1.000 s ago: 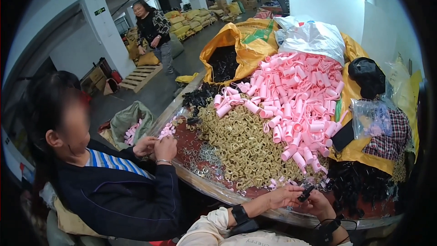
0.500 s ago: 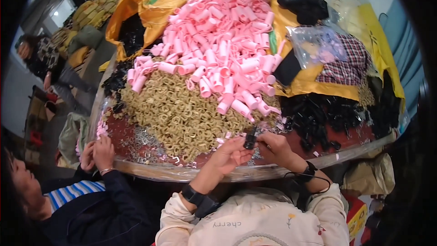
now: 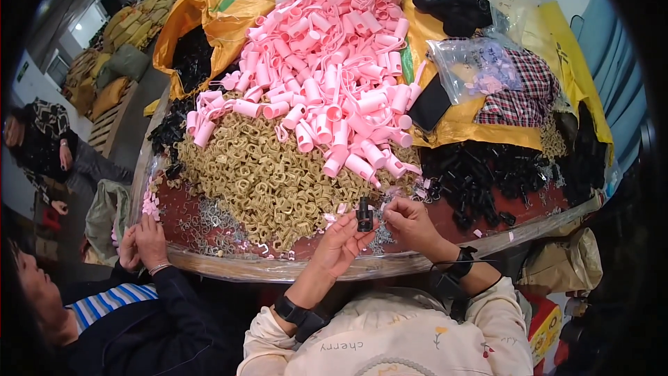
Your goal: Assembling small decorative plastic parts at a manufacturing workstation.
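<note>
My left hand grips a small black plastic cylindrical part with a narrower top, held upright between thumb and fingers over the table's near edge. Close on its right, my right hand has thumb and forefinger pinched together, a little apart from the black part. Whatever sits in that pinch is too small to make out. Beyond both hands lie a heap of tan ring-shaped pieces and a large pile of pink plastic tubes with straps. Small bent metal clips are scattered left of my hands.
Black plastic parts lie to the right. Behind them are a dark phone-like slab, a clear plastic bag and checked cloth. A co-worker's hands work at the left table edge; another person stands farther left.
My left hand has turned the black part more upright and shifted it slightly left. My right fingers have drawn a little away from it. The standing person at far left has moved.
</note>
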The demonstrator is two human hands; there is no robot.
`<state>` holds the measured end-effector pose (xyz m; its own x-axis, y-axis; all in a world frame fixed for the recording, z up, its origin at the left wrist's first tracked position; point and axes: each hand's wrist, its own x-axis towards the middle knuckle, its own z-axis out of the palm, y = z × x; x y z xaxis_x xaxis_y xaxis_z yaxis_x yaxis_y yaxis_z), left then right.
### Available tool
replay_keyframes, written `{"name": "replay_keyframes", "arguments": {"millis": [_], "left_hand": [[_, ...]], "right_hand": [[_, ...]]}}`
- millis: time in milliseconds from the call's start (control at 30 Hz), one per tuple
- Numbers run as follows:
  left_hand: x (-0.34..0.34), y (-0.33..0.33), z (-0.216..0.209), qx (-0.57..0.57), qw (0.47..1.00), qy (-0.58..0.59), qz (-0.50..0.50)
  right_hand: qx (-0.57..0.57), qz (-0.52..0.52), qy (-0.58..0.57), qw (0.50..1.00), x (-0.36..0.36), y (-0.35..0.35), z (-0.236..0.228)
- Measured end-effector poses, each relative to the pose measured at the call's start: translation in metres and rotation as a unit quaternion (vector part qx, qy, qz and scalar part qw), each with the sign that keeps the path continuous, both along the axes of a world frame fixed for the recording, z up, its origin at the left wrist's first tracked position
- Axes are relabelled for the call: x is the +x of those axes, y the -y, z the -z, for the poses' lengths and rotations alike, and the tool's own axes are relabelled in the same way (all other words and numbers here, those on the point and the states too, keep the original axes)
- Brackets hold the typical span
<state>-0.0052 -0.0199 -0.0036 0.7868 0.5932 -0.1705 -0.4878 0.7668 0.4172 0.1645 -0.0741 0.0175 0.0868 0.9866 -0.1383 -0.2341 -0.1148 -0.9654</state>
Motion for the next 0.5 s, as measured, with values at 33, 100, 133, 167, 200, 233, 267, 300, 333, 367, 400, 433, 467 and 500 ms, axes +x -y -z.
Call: {"name": "replay_keyframes", "arguments": {"millis": [33, 100, 133, 167, 200, 233, 267, 300, 333, 367, 400, 433, 467, 500], "left_hand": [[0.000, 0.000, 0.000, 0.006, 1.000, 0.008, -0.004], [0.001, 0.001, 0.000, 0.004, 1.000, 0.009, -0.009], [0.001, 0.002, -0.001, 0.001, 1.000, 0.009, -0.012], [0.000, 0.002, -0.001, -0.002, 1.000, 0.009, -0.016], [-0.001, 0.001, -0.001, -0.002, 1.000, 0.009, -0.019], [-0.004, 0.000, -0.001, -0.006, 1.000, 0.005, -0.006], [-0.006, -0.001, 0.000, -0.011, 1.000, 0.001, 0.006], [-0.008, -0.002, 0.000, -0.016, 1.000, -0.003, 0.018], [-0.009, -0.001, 0.001, -0.017, 1.000, -0.003, 0.017], [-0.009, 0.000, 0.001, -0.023, 1.000, -0.007, 0.018], [-0.010, 0.001, 0.001, -0.029, 0.999, -0.010, 0.018], [-0.010, 0.002, 0.001, -0.036, 0.999, -0.014, 0.019], [-0.011, 0.003, 0.001, -0.036, 0.999, -0.014, 0.018], [-0.011, 0.003, 0.001, -0.039, 0.999, -0.009, 0.021]], "right_hand": [[0.006, 0.003, 0.021, 1.000, -0.001, 0.000, -0.001], [0.012, 0.001, 0.039, 0.999, -0.002, 0.000, -0.002], [0.018, -0.001, 0.055, 0.998, -0.002, 0.000, -0.002], [0.023, -0.003, 0.071, 0.997, -0.003, 0.000, -0.003], [0.024, -0.005, 0.072, 0.997, -0.004, 0.000, -0.004], [0.032, 0.004, 0.086, 0.996, -0.004, 0.000, -0.007], [0.040, 0.013, 0.100, 0.994, -0.005, 0.001, -0.009], [0.049, 0.022, 0.114, 0.992, -0.006, 0.001, -0.012], [0.048, 0.022, 0.114, 0.992, -0.007, 0.001, -0.014], [0.114, 0.012, 0.190, 0.975, -0.009, 0.000, -0.017], [0.178, 0.001, 0.264, 0.948, -0.011, -0.001, -0.019], [0.241, -0.009, 0.335, 0.911, -0.013, -0.001, -0.021], [0.241, -0.010, 0.334, 0.911, -0.015, -0.002, -0.023], [0.255, -0.008, 0.343, 0.904, -0.018, -0.002, -0.025]]}}
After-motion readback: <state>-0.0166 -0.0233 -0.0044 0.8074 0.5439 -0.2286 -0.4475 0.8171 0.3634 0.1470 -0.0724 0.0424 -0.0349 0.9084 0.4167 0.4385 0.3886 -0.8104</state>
